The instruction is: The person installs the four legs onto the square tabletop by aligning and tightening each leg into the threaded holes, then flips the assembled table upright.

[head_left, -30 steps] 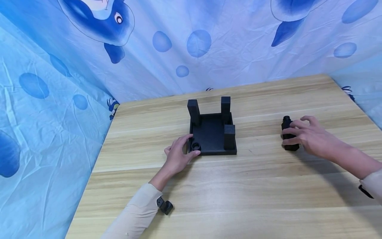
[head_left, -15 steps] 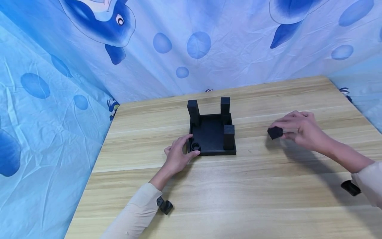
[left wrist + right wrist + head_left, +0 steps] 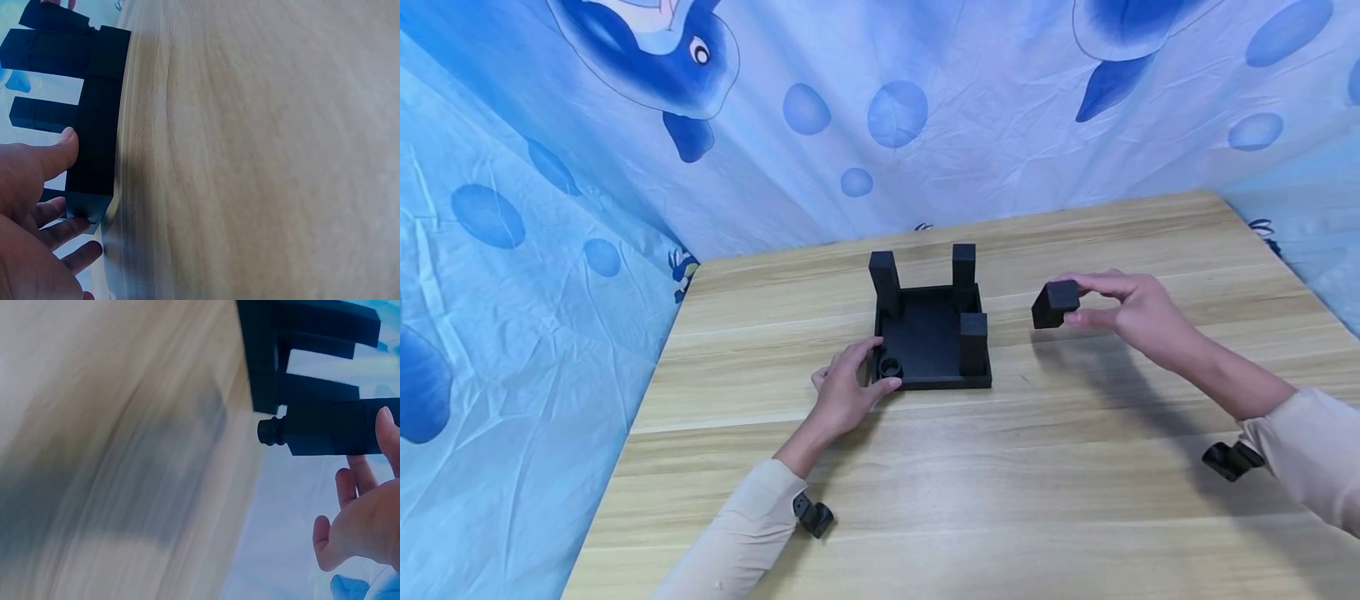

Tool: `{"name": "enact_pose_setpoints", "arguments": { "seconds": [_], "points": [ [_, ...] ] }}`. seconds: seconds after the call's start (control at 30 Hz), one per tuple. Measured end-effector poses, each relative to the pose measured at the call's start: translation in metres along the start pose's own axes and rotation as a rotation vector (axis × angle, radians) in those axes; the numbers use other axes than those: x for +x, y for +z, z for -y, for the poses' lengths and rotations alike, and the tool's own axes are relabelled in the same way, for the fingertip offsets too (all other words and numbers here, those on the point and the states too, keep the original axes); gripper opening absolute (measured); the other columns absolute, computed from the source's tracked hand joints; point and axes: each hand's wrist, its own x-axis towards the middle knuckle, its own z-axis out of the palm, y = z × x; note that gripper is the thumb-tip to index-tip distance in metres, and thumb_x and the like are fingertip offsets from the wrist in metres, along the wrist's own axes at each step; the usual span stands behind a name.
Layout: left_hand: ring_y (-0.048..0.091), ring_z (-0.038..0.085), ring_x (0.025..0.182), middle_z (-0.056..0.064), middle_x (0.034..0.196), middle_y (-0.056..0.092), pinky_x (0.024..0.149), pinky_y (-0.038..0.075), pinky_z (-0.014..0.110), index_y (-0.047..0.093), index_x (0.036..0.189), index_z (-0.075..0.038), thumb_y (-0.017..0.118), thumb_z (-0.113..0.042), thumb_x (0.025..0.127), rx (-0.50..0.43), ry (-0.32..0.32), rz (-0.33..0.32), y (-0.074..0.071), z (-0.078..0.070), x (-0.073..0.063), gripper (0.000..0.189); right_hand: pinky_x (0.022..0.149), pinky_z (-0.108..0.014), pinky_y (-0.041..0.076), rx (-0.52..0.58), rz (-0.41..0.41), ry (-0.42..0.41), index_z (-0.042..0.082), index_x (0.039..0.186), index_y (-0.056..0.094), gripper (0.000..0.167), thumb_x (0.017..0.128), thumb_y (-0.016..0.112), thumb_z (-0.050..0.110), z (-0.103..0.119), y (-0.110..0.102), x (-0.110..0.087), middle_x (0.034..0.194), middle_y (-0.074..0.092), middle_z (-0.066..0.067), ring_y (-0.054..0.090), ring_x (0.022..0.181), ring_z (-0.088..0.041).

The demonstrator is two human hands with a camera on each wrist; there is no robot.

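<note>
An upturned black square tabletop (image 3: 940,384) lies on the wooden table, with table legs standing at three of its corners, such as the near right leg (image 3: 973,346). A round socket (image 3: 891,369) shows at the near left corner. My left hand (image 3: 847,387) holds that corner, thumb on the front wall and fingers along the left side. To the right, my right hand (image 3: 1150,321) pinches a loose black table leg (image 3: 1054,305) between thumb and fingers above the table. In the right wrist view its threaded end (image 3: 270,431) points away from the hand, down toward the tabletop side.
The wooden table (image 3: 1000,500) reaches back to a blue curtain (image 3: 970,150) with cartoon sea animals, which also hangs along the left side. Each wrist carries a small black camera, such as the left wrist camera (image 3: 813,515).
The right hand has picked the leg up from the table, turned it upright and carried it left toward the tabletop. The left hand has stayed at its corner.
</note>
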Motion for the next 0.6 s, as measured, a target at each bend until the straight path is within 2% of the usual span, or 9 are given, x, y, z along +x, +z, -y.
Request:
{"name": "enact_pose_setpoints", "arguments": {
  "seconds": [0.13, 0.23, 0.33, 0.5, 0.6],
  "points": [
    [0.042, 0.022, 0.127, -0.001, 0.143, 0.047, 0.089, 0.018, 0.048, 0.048, 0.142, -0.02, 0.073, -0.036, 0.085, 0.002, -0.001, -0.001, 0.0, 0.0, 0.0, 0.065, 0.1, -0.052, 0.034, 0.065, 0.015, 0.014, 0.016, 0.138, 0.055, 0.061, 0.083, 0.077, 0.029, 0.012, 0.007, 0.004, 0.145, 0.046, -0.008, 0.033, 0.136, -0.034],
    [0.042, 0.022, 0.127, -0.001, 0.143, 0.047, 0.09, 0.018, 0.048, 0.048, 0.142, -0.02, 0.074, -0.037, 0.084, 0.003, -0.006, 0.002, 0.0, 0.0, 0.001, 0.065, 0.093, -0.04, 0.041, 0.13, 0.017, 0.027, 0.015, 0.139, 0.053, 0.062, 0.083, 0.077, 0.026, 0.022, 0.014, 0.01, 0.137, 0.053, -0.007, 0.039, 0.129, -0.031],
    [0.041, 0.022, 0.127, -0.001, 0.143, 0.047, 0.091, 0.018, 0.048, 0.047, 0.142, -0.02, 0.074, -0.037, 0.084, 0.004, -0.009, 0.005, -0.001, 0.0, 0.001, 0.066, 0.085, -0.028, 0.043, 0.16, 0.019, 0.033, 0.014, 0.14, 0.051, 0.064, 0.083, 0.077, 0.024, 0.034, 0.022, 0.015, 0.13, 0.055, -0.007, 0.041, 0.123, -0.027],
    [0.042, 0.022, 0.127, -0.001, 0.143, 0.047, 0.091, 0.018, 0.048, 0.047, 0.142, -0.02, 0.074, -0.037, 0.084, 0.003, -0.009, 0.007, 0.0, 0.0, 0.001, 0.067, 0.082, -0.029, 0.043, 0.17, 0.044, 0.018, 0.014, 0.141, 0.051, 0.063, 0.084, 0.076, 0.022, 0.049, 0.03, 0.02, 0.134, 0.051, -0.008, 0.045, 0.118, -0.024],
    [0.042, 0.022, 0.126, 0.0, 0.142, 0.048, 0.09, 0.018, 0.048, 0.047, 0.142, -0.02, 0.075, -0.037, 0.083, 0.007, -0.01, 0.007, 0.0, 0.0, 0.001, 0.067, 0.08, -0.028, 0.045, 0.192, 0.044, 0.005, 0.015, 0.14, 0.052, 0.06, 0.084, 0.076, 0.02, 0.056, 0.034, 0.023, 0.13, 0.054, -0.008, 0.049, 0.111, -0.02]
  ]
}}
